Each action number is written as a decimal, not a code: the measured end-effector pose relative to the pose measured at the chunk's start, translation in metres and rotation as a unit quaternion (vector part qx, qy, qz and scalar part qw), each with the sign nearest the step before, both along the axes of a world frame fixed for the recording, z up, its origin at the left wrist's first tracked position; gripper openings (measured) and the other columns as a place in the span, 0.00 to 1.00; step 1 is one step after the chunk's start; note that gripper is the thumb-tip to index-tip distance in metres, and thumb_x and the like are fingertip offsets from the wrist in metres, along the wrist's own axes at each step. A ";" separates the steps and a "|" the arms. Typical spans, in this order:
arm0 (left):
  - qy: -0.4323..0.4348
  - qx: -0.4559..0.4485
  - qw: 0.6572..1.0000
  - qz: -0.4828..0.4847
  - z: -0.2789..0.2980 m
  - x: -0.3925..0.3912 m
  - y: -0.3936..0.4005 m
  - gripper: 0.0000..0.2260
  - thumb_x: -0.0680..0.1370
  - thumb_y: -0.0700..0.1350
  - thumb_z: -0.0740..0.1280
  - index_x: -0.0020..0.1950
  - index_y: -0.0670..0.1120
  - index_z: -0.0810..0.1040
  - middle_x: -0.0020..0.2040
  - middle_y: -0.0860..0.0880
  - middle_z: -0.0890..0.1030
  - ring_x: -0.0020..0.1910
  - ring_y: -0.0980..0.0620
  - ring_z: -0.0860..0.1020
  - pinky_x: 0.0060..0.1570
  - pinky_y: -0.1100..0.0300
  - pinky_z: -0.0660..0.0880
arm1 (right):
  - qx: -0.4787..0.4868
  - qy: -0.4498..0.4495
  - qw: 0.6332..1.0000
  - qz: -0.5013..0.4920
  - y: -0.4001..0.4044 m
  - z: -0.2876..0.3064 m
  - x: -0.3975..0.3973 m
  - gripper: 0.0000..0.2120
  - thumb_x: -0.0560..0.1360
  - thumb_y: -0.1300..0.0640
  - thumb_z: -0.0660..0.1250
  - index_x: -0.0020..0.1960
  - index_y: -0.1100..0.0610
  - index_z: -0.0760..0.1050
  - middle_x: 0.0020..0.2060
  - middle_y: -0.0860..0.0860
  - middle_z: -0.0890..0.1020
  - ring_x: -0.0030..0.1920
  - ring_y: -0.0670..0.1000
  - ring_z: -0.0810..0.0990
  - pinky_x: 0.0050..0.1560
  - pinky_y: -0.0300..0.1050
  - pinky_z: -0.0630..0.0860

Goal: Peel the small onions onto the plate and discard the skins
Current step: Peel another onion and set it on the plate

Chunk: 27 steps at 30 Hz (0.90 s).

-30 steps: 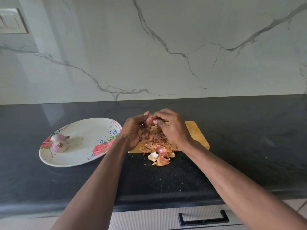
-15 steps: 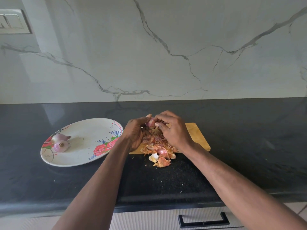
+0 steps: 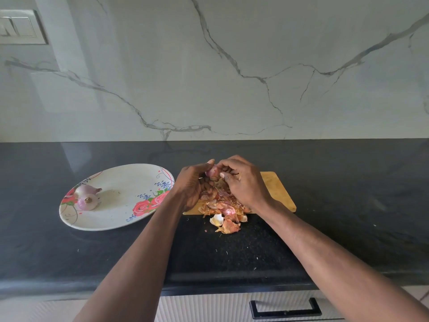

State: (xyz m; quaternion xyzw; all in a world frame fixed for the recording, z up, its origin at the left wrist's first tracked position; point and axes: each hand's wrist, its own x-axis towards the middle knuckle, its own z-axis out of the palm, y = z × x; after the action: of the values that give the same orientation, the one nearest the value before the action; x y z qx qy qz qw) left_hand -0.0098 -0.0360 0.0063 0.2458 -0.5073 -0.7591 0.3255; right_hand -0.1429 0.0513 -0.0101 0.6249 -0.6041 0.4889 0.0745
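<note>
blocked: skins [image 3: 222, 205] heaped on board [image 3: 276, 194] | plate [image 3: 120, 219] left | free: counter [image 3: 348, 194] right

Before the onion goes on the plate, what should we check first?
1. Onion held by both hands, left hand, right hand: ok.
2. All skin off the onion: cannot tell, fingers cover it.
3. Room on the plate beside the two peeled onions: ok.
4. Skins kept on the cutting board: not ok, some lie on the counter.
5. Skins thrown away: not ok.
</note>
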 end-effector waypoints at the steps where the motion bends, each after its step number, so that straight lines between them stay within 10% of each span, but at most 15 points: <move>1: 0.002 0.002 1.000 -0.002 0.001 0.000 0.001 0.09 0.81 0.40 0.66 0.43 0.37 0.81 0.35 0.44 0.80 0.26 0.53 0.77 0.24 0.62 0.74 | -0.005 0.006 1.000 0.002 0.000 0.000 0.000 0.11 0.74 0.69 0.72 0.55 0.59 0.82 0.50 0.49 0.80 0.50 0.45 0.79 0.51 0.30 0.78; 27: -0.014 0.011 1.000 0.017 -0.005 -0.003 -0.009 0.10 0.80 0.45 0.69 0.48 0.38 0.83 0.41 0.43 0.81 0.32 0.51 0.77 0.29 0.60 0.75 | -0.041 0.023 0.998 -0.032 -0.002 -0.001 0.001 0.09 0.75 0.72 0.69 0.50 0.61 0.82 0.46 0.48 0.81 0.47 0.40 0.78 0.48 0.28 0.75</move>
State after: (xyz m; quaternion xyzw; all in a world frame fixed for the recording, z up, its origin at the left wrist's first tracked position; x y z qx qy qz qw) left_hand -0.0132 -0.0450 0.0010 0.2683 -0.4995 -0.7554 0.3286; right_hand -0.1423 0.0489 -0.0114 0.6126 -0.6013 0.4964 0.1295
